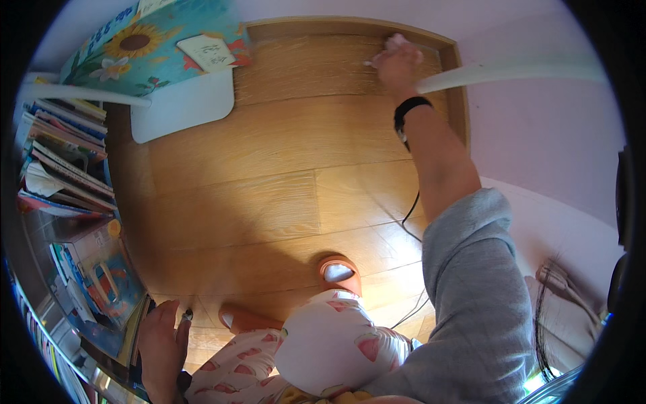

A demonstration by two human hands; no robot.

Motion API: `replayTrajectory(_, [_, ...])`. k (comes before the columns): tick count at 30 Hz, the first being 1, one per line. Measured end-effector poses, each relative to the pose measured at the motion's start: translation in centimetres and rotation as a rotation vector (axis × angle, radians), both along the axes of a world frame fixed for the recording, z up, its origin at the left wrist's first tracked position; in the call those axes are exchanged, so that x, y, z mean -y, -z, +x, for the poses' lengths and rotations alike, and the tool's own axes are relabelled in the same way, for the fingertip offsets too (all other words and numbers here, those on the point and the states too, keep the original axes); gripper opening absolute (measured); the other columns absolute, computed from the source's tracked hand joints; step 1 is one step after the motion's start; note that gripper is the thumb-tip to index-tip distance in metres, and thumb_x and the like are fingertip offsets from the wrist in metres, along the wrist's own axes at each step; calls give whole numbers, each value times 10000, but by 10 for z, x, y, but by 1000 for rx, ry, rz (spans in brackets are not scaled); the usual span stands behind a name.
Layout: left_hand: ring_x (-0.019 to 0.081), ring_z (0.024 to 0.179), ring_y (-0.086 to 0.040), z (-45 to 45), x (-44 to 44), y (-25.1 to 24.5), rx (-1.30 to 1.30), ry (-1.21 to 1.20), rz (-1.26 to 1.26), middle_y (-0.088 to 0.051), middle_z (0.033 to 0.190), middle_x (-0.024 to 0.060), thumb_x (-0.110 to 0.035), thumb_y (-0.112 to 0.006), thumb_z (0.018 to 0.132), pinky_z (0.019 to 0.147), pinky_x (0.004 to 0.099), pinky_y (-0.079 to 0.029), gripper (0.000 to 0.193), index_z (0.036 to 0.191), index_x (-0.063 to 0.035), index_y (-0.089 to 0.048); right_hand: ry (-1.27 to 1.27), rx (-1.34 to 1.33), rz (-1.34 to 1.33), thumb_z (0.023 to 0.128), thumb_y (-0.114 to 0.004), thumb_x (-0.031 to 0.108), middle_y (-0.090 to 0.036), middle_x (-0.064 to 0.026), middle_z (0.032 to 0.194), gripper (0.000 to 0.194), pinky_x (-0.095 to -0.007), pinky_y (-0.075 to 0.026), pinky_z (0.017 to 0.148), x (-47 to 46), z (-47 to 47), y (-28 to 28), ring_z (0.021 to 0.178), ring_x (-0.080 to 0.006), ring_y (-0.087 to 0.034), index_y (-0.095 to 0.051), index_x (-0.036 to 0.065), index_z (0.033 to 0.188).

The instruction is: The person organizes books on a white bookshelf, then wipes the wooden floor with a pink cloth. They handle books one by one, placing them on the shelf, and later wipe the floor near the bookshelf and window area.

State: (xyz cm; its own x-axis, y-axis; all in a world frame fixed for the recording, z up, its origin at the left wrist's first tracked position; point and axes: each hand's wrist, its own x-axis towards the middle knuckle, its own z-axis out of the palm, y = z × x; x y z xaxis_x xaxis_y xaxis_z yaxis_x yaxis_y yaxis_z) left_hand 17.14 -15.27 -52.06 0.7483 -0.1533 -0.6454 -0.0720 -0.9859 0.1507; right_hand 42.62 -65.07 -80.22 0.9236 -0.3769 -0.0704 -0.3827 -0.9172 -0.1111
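Observation:
My right hand reaches far forward to the floor, close to the wooden baseboard at the corner. Its fingers are bent over a small pale cloth or tissue, mostly hidden and blurred. A black band is around that wrist. Down at the lower left, my left hand is held beside the shelf of books, thumb apart from the fingers, with nothing seen in its grasp. A small dark thing shows by the thumb tip; I cannot tell what it is. Beneath both hands lies the wooden floor.
A white metal bar crosses at the right, near my forearm. On the left are a sunflower-printed box, a white plate-like foot and stacked books. A black cable runs across the floor. A pale bag sits right.

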Motion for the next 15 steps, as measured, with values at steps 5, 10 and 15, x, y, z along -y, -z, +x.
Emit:
replayTrajectory(5, [388, 931, -552, -20, -12, 0, -106, -258, 16, -581, 1016, 222, -55, -623, 736, 792, 427, -442, 357, 1079, 19, -553, 438, 85, -170, 890, -392, 358, -501, -126, 1200, 392, -482, -280, 949, 1, 31, 25, 1156, -316, -395, -617, 79, 1049])
replayTrajectory(10, [388, 923, -553, -33, -27, 11, -89, -199, 2, -588, 1000, 213, -56, -619, 748, 787, 426, -443, 351, 1086, 8, -551, -375, 390, -535, 828, -450, 320, -530, -125, 1098, 322, -461, -283, 970, -27, 21, 29, 1133, -299, -415, -602, 71, 965])
replayTrajectory(15, [357, 1004, -523, -20, -19, 12, -157, -141, 61, -567, 1079, 191, -121, -635, 772, 857, 429, -424, 397, 1135, -1, -527, -592, 417, 500, 858, -421, 181, -518, -98, 1035, 188, -392, -321, 951, -151, 17, 63, 1055, -231, -456, -531, 103, 989])
